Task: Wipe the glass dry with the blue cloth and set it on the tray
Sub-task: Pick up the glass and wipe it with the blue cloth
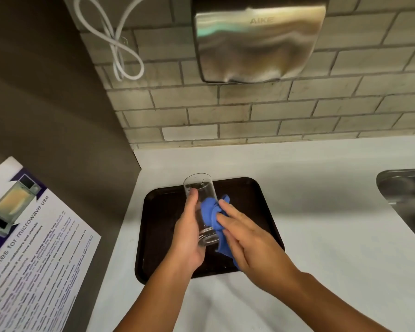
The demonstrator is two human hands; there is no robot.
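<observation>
A tall clear glass [200, 190] is held above the black tray [254, 202], its open mouth pointing away from me. My left hand [189, 236] grips the glass from the left side, thumb along its wall. My right hand [247, 238] presses a crumpled blue cloth [211, 212] against the right side of the glass. Part of the cloth hangs below my right palm. The tray lies on the white counter [321, 236] and nothing else stands on it.
A steel sink [407, 195] is set in the counter at the right. A steel hand dryer [259, 39] hangs on the tiled wall above, with a white cable [120, 44] to its left. A microwave-use notice [34, 248] is stuck on the dark panel at left.
</observation>
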